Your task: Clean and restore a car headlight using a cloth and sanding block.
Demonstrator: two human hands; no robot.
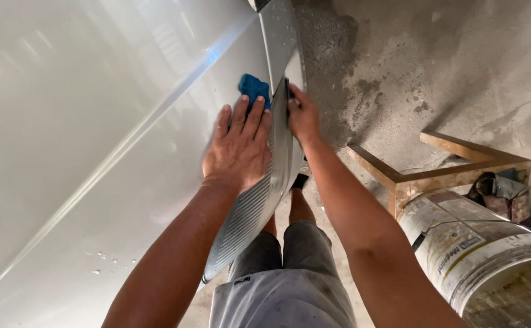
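Note:
A white car body panel (83,133) fills the left of the head view. Along its lower edge runs a ribbed grey trim strip (250,212). My left hand (238,146) lies flat on the panel, fingers spread, pressing a blue cloth (254,89) whose far end sticks out past the fingertips. My right hand (302,115) grips the outer edge of the grey trim, beside a narrow dark strip (287,97) at that edge. My legs in grey shorts (284,273) stand below.
The concrete floor (411,67) is stained and damp. A rusty metal frame (435,170) stands at the right with rags (499,191) on it. A large white bucket (490,255) sits at the lower right. Water drops (104,258) dot the panel.

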